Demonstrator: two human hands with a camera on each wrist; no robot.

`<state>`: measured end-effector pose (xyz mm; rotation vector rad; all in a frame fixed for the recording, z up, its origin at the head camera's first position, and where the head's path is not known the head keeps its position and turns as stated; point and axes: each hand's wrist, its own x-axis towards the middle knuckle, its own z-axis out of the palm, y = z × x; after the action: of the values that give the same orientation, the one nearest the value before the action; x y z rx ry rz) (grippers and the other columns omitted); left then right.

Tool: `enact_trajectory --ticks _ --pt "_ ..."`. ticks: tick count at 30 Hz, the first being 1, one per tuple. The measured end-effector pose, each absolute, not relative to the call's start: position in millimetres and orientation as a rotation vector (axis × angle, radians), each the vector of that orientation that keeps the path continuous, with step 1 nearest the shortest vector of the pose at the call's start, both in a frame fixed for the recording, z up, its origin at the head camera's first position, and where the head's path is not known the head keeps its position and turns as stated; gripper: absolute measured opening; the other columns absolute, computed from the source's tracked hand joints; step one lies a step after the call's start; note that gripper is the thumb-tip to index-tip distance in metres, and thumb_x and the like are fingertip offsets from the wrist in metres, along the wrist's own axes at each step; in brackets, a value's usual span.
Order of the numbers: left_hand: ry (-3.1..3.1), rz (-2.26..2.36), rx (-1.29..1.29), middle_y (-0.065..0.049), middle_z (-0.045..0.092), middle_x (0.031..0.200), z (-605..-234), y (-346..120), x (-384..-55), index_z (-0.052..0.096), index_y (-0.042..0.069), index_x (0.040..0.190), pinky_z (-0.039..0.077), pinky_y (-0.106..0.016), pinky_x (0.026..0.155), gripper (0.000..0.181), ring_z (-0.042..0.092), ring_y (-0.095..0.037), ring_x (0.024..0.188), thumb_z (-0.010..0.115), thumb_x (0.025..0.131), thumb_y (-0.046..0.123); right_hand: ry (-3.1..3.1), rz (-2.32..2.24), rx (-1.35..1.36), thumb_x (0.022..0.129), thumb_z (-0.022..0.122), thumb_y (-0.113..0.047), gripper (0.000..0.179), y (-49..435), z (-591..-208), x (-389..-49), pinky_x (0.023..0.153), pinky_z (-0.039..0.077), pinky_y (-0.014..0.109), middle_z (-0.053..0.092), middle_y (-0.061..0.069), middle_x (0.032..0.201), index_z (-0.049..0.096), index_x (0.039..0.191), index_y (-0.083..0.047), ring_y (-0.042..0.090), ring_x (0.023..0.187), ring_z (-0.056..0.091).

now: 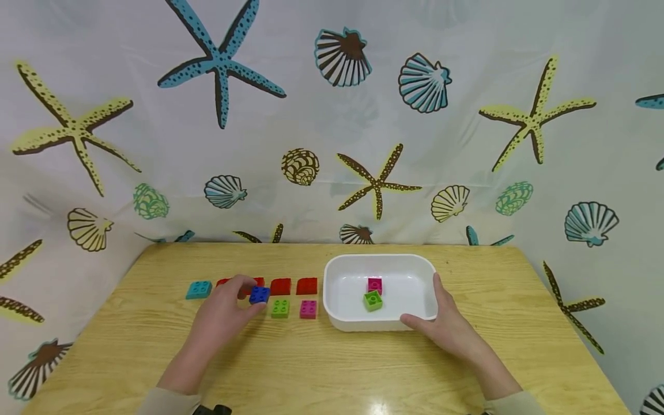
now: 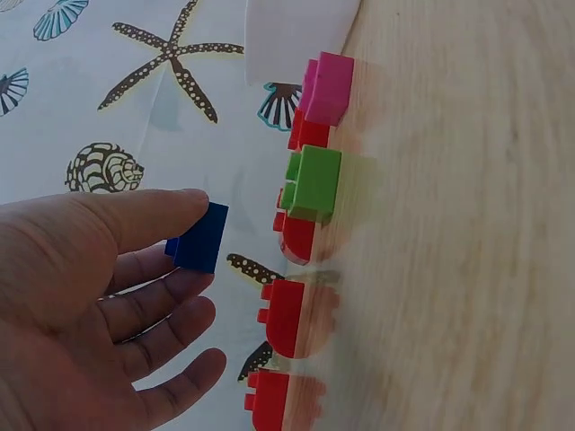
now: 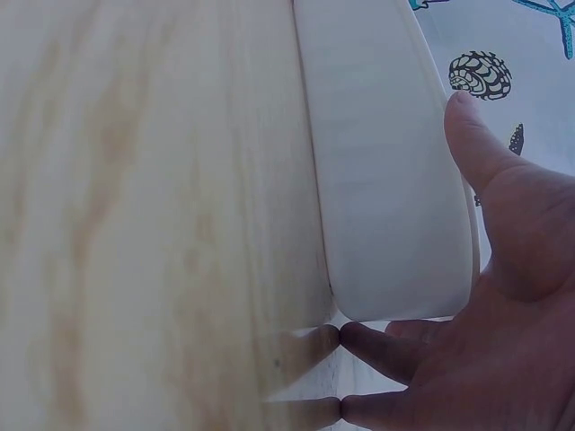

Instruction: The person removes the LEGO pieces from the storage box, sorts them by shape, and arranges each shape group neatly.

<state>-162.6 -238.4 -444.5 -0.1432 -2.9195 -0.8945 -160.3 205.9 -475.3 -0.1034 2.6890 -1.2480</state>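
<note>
Between thumb and fingertips, my left hand [image 1: 223,314] pinches a blue toy brick [image 1: 259,295], held above the table in the left wrist view. Beside it on the table are a lime green brick [image 1: 280,309] and a pink brick [image 1: 308,309]. My right hand [image 1: 450,328] touches the right end of a white plastic bin [image 1: 363,325], its thumb at the near rim and its fingers, fairly straight, along the end wall. Inside the bin lie a pink brick [image 1: 374,284] and a lime green brick [image 1: 373,301], hollow sides showing.
Several red rounded bricks [image 1: 280,286] stand in a row behind the green and pink ones, some partly hidden by my left hand. A light blue brick [image 1: 199,290] lies at the row's left. Behind the wooden table [image 1: 311,369] hangs a shell-patterned curtain [image 1: 311,127].
</note>
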Motion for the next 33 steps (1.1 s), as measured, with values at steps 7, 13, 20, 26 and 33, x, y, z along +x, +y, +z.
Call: enact_trajectory --ticks 7,13,20,26,33 --pt "-2.986 -0.830 -0.060 -0.021 0.072 0.132 -455 -246 -166 0.066 -0.001 0.136 0.059 -0.060 0.097 0.048 0.069 -0.039 0.113 0.086 0.100 0.024 2.684 -1.234 -0.086 0.098 0.081 -0.056 0.132 205 -475 -161 0.127 0.024 0.070 0.005 0.036 0.177 -0.013 0.174 -0.004 0.058 0.160 0.022" --pt "-3.027 -0.783 -0.052 -0.017 0.075 0.119 -464 -252 -168 0.067 -0.003 0.130 0.061 -0.053 0.086 0.045 0.069 -0.031 0.099 0.086 0.099 0.023 2.679 -1.249 -0.088 0.099 0.082 -0.054 0.131 205 -475 -160 0.128 0.023 0.069 0.004 0.035 0.178 -0.013 0.174 -0.004 0.057 0.162 0.019" --pt "-3.059 -0.774 -0.053 -0.012 0.075 0.107 -470 -257 -170 0.067 -0.002 0.128 0.061 -0.051 0.081 0.044 0.070 -0.027 0.091 0.087 0.098 0.023 2.685 -1.253 -0.091 0.099 0.081 -0.054 0.130 206 -476 -160 0.128 0.024 0.069 0.004 0.035 0.178 -0.013 0.174 -0.004 0.057 0.161 0.020" --pt "-3.059 -0.767 -0.049 -0.015 0.077 0.113 -472 -257 -171 0.069 -0.001 0.127 0.062 -0.055 0.085 0.043 0.073 -0.032 0.099 0.087 0.098 0.025 2.692 -1.246 -0.095 0.099 0.081 -0.055 0.131 207 -477 -161 0.128 0.023 0.069 0.003 0.035 0.178 -0.013 0.174 -0.004 0.057 0.162 0.019" --pt "-3.055 -0.759 -0.060 -0.016 0.077 0.115 -476 -258 -174 0.070 -0.001 0.126 0.061 -0.057 0.088 0.042 0.073 -0.034 0.102 0.087 0.098 0.026 2.689 -1.237 -0.093 0.099 0.081 -0.054 0.131 206 -477 -162 0.128 0.024 0.070 0.004 0.035 0.178 -0.013 0.174 -0.003 0.057 0.162 0.020"
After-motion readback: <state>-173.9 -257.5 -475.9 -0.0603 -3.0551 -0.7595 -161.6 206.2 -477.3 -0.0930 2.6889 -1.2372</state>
